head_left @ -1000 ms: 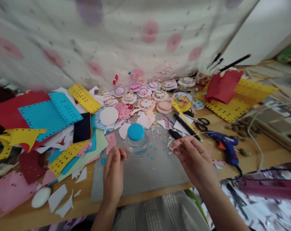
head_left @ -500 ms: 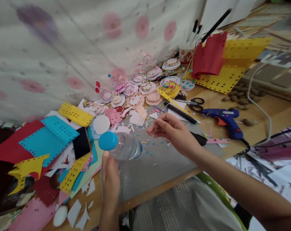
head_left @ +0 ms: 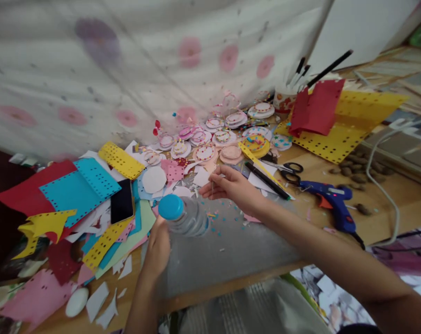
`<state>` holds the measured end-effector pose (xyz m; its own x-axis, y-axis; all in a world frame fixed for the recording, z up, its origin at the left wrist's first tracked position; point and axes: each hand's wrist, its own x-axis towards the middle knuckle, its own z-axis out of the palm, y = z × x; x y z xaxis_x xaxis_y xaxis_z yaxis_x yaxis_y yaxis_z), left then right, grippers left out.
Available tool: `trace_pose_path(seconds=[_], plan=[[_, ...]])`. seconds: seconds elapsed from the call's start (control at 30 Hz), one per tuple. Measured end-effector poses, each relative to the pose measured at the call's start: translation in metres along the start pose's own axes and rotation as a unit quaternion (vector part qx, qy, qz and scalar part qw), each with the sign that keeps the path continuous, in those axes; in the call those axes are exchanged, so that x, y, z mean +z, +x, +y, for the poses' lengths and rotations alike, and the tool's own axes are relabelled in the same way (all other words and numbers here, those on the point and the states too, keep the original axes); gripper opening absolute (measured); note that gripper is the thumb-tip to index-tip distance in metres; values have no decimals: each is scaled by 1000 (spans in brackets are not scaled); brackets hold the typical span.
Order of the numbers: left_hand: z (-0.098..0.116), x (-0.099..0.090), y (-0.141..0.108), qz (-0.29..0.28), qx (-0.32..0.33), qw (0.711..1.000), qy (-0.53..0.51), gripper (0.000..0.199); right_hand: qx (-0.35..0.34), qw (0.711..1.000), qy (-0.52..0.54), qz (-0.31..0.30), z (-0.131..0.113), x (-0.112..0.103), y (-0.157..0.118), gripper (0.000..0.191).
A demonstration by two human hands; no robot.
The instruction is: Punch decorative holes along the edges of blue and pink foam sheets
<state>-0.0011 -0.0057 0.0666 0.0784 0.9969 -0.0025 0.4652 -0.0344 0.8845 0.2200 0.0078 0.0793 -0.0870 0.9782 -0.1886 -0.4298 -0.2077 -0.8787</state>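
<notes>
A clear plastic bottle [head_left: 193,217] with a blue cap [head_left: 171,207] tilts over the grey mat [head_left: 231,248]. My left hand [head_left: 157,246] is closed around its near side, by the cap. Just right of and above the bottle, my right hand [head_left: 233,188] has thumb and fingers pinched together. A thin pale strand [head_left: 213,188] shows at those fingertips; whether it is wire or thread I cannot tell. Tiny blue and coloured bits lie on the mat beneath. Behind the hands sit several small layered paper discs [head_left: 205,152] trimmed with coloured dots.
A blue glue gun [head_left: 335,199], scissors [head_left: 291,172] and a black marker [head_left: 268,180] lie to the right. Coloured paper sheets [head_left: 67,192] and a phone [head_left: 122,204] are at left. A red folded sheet [head_left: 320,106] stands at the back right, near a cup of pens [head_left: 283,99].
My right hand has moved left, closer to the bottle. The bottle in my left hand has shifted slightly right in view. The camera has tilted, so the table appears lower.
</notes>
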Motion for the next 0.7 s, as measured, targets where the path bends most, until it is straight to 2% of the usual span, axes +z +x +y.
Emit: trace_pose_path(seconds=[0.13,0.23,0.4,0.5,0.57,0.7], plan=[[7,6,3,-21,-30,996,-82,36,1,1000,-3,-29,6,6,13,20],[2,14,4,-31,-64,983,-169,42,-20,998,-5,-54,13,10,22,27],[-11,27,12,-118,-19,948,-296,54,-17,994,4,-111,21,21,29,26],[-6,29,18,-180,-16,930,-321,50,31,984,20,-172,24,28,31,25],[-2,28,22,-210,-15,921,-327,49,57,980,14,-191,27,30,34,25],[-3,26,26,-194,13,931,-309,49,48,983,-29,-174,31,30,39,27]])
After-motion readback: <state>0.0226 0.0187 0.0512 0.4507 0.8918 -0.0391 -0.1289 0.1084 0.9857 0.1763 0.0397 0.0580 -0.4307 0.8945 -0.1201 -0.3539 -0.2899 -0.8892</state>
